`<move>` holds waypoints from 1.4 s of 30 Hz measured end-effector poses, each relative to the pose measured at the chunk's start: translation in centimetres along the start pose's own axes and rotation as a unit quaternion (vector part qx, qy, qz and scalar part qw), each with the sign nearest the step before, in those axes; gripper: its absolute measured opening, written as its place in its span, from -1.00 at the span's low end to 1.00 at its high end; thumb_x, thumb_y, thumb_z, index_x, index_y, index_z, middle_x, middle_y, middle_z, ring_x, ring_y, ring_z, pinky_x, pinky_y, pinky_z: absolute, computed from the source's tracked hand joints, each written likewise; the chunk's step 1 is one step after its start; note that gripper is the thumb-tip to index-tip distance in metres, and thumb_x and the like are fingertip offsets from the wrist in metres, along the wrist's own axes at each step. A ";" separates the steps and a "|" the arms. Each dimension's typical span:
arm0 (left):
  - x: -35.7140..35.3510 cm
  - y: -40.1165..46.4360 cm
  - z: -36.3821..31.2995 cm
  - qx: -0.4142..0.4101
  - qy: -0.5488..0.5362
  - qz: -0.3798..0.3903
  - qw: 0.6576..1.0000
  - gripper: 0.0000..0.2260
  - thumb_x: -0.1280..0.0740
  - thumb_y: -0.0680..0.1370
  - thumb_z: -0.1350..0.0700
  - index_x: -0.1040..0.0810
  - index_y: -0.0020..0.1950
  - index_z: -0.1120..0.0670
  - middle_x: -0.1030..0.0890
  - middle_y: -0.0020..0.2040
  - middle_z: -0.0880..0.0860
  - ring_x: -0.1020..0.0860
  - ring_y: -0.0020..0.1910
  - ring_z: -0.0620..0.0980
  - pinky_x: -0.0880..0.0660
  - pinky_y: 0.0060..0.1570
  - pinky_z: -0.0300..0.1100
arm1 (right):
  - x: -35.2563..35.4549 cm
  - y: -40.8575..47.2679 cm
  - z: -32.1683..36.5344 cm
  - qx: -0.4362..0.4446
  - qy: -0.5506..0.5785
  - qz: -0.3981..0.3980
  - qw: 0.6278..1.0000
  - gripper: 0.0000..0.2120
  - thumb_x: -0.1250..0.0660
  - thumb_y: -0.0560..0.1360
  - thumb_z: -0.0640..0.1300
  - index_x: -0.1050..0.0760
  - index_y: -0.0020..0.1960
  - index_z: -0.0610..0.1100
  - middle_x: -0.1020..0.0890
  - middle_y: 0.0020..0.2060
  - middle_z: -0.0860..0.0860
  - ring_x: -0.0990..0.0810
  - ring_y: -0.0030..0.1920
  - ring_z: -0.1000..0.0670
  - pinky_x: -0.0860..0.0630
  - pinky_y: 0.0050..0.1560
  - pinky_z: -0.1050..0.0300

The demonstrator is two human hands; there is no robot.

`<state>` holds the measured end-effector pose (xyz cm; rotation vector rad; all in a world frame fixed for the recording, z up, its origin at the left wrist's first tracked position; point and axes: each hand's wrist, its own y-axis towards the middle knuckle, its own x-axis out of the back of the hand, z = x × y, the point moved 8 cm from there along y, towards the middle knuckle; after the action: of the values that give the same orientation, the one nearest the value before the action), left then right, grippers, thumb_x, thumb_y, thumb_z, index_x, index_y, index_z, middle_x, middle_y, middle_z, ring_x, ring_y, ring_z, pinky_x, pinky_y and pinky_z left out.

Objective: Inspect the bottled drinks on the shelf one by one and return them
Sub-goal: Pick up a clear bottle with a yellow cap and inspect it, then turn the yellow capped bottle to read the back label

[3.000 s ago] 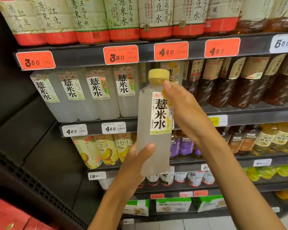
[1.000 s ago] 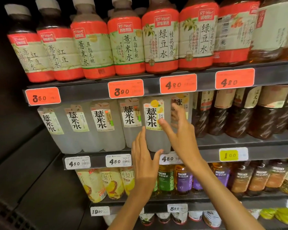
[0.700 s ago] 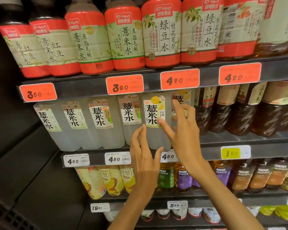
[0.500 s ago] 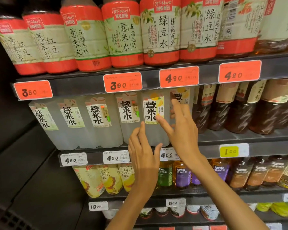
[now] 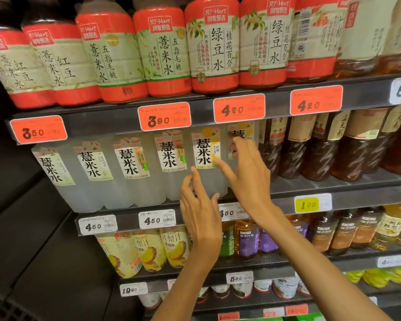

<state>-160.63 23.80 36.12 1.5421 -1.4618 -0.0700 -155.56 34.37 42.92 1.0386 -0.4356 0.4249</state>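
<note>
Two hands up at the shelf [image 5: 333, 198] and neither holds anything. The pale bottle [image 5: 206, 158] with the yellow-flecked label stands upright in its row, between a matching pale bottle on its left and another partly hidden on its right. Left hand [image 5: 200, 213] hovers just in front of its lower half, fingers [image 5: 198, 181] straight and slightly spread. Right hand [image 5: 249, 176] sits in front of the neighbouring bottle, fingers loose and apart, thumb pointing at the label's lower corner. Touching or not, I can't tell.
</note>
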 end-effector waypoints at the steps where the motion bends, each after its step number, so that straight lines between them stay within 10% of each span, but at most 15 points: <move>1: 0.0 0.2 -0.1 -0.004 0.005 0.001 1.000 -0.26 -0.54 0.38 0.23 -0.26 0.46 0.31 -0.47 0.24 0.31 -0.57 0.09 0.25 -0.59 -0.01 0.11 | 1.1 0.2 -0.5 -0.006 0.010 -0.035 0.999 -0.55 -0.34 0.53 0.01 -0.40 0.30 -0.24 -0.48 0.14 -0.16 -0.47 0.13 -0.12 -0.36 -0.18 0.13; 4: -0.1 0.4 -0.3 -0.009 0.012 0.002 1.000 -0.25 -0.53 0.39 0.21 -0.24 0.47 0.31 -0.44 0.27 0.29 -0.56 0.11 0.22 -0.57 0.05 0.05 | 4.2 1.4 -2.4 -0.042 -0.028 -0.119 0.992 -0.62 -0.36 0.53 -0.08 -0.43 0.14 -0.37 -0.48 0.04 -0.29 -0.44 0.08 -0.25 -0.24 -0.13 0.24; 8: -0.2 -0.3 0.0 0.005 0.007 -0.002 1.000 -0.25 -0.51 0.41 0.19 -0.20 0.49 0.25 -0.41 0.30 0.28 -0.52 0.19 0.23 -0.53 0.14 0.09 | 4.5 4.0 -3.8 -0.050 -0.104 -0.084 0.990 -0.71 -0.35 0.51 -0.10 -0.47 -0.15 -0.37 -0.52 -0.14 -0.33 -0.45 -0.04 -0.32 -0.38 -0.13 -0.13; 15: -0.3 -0.5 -2.4 -0.041 0.026 -0.038 0.998 -0.35 -0.55 0.36 0.19 -0.39 0.38 0.25 -0.48 0.23 0.29 -0.52 0.14 0.24 -0.50 0.12 0.10 | 3.3 5.3 -3.4 -0.005 -0.085 -0.037 0.996 -0.52 -0.42 0.48 -0.06 -0.28 -0.47 -0.21 -0.46 -0.52 -0.23 -0.46 -0.42 -0.21 -0.18 -0.32 0.06; 26: -4.3 -1.0 -5.4 0.020 0.053 -0.033 0.998 -0.22 -0.54 0.36 0.02 -0.27 0.47 0.24 -0.32 0.40 0.31 -0.35 0.29 0.27 -0.34 0.21 0.16 | 4.8 3.3 -2.9 0.075 0.054 -0.050 0.995 -0.54 -0.36 0.50 0.10 -0.40 -0.05 -0.33 -0.50 -0.21 -0.26 -0.46 -0.12 -0.24 -0.11 -0.24 0.07; 36: -3.2 -2.3 -6.0 0.026 -0.066 -0.028 0.997 -0.18 -0.49 0.42 0.00 -0.11 0.53 0.15 -0.29 0.42 0.19 -0.28 0.39 0.11 -0.24 0.36 -0.01 | 4.1 3.2 -6.0 -0.105 0.353 0.005 0.930 -0.61 -0.43 0.47 0.00 -0.30 -0.17 -0.23 -0.48 -0.31 -0.08 -0.47 -0.22 -0.14 -0.40 -0.17 -0.04; 42: -2.3 -5.8 -5.3 0.132 -0.179 0.026 0.975 -0.03 -0.46 0.23 -0.23 0.01 0.50 -0.14 -0.37 0.21 -0.19 -0.41 0.11 -0.26 -0.46 0.01 -0.22 | 4.3 0.0 -6.9 -0.156 0.445 0.053 0.880 -0.64 -0.46 0.44 0.02 -0.48 0.17 -0.04 -0.64 0.02 0.04 -0.63 0.02 0.05 -0.59 0.06 -0.04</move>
<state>-153.77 27.56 33.84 1.7707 -1.8544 -0.1336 -151.02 41.03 42.18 0.4199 0.2697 0.8436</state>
